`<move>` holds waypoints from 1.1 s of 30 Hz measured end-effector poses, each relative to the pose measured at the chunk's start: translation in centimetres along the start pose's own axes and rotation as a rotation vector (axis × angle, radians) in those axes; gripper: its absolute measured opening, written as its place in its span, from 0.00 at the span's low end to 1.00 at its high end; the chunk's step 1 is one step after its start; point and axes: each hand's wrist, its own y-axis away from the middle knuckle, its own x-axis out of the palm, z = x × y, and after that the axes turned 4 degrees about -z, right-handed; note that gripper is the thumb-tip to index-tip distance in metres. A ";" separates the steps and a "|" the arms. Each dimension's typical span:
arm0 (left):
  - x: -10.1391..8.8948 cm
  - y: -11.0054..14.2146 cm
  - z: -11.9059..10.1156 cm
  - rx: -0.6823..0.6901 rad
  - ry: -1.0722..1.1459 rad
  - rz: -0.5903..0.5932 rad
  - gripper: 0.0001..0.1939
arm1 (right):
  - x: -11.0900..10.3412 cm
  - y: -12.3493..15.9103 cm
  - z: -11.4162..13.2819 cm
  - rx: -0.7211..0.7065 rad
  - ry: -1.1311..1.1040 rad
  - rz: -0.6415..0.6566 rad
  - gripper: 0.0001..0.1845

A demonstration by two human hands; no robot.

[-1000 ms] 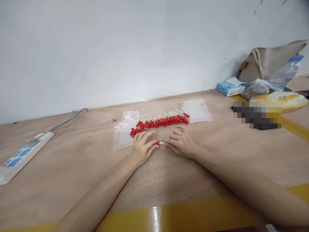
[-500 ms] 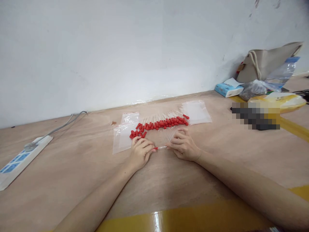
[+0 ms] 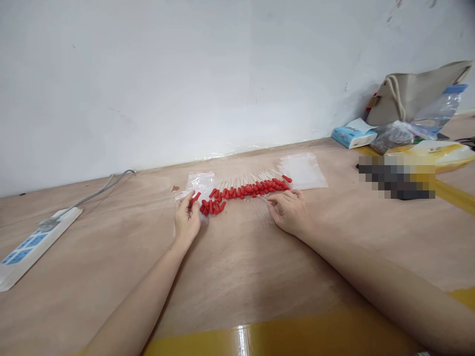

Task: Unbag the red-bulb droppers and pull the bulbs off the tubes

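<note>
A row of small droppers with red rubber bulbs (image 3: 247,189) lies across the wooden tabletop (image 3: 241,267) near the wall. My left hand (image 3: 188,218) rests on a clear zip bag (image 3: 180,213) at the row's left end. Its fingers are pinched on one red-bulbed dropper (image 3: 195,198). My right hand (image 3: 290,211) lies on the table at the row's right part, fingers loosely spread and touching the clear dropper stems, holding nothing. More clear bags lie behind at the left (image 3: 201,179) and at the right (image 3: 303,170).
A white power strip (image 3: 25,249) with its grey cable (image 3: 94,190) lies at the far left. At the back right stand a tissue box (image 3: 352,134), a paper bag (image 3: 415,94), crumpled plastic bags (image 3: 399,133) and a yellow package (image 3: 443,152). Yellow tape (image 3: 267,336) runs along the near edge.
My hands have parted. The left hand moved left onto the clear bag with the dropper that both hands held; the right hand slid up and right to the row.
</note>
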 end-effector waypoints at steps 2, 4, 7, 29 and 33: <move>0.2 -0.7 0.8 -0.047 0.040 0.009 0.17 | 0.2 -0.1 0.0 -0.022 0.007 -0.007 0.06; 0.4 -1.1 1.2 -0.040 0.039 0.017 0.17 | 0.3 -0.2 0.1 -0.051 0.007 0.000 0.07; 0.6 -1.1 1.2 -0.007 -0.021 0.068 0.13 | 0.4 -0.3 0.2 -0.094 0.006 0.023 0.08; 0.4 -3.3 0.7 -0.151 -0.070 0.110 0.16 | 0.0 -0.2 0.3 -0.041 -0.039 -0.002 0.13; 2.0 -6.5 -0.8 -0.230 -0.283 0.315 0.11 | 0.1 -0.2 -0.4 0.047 -0.023 -0.080 0.15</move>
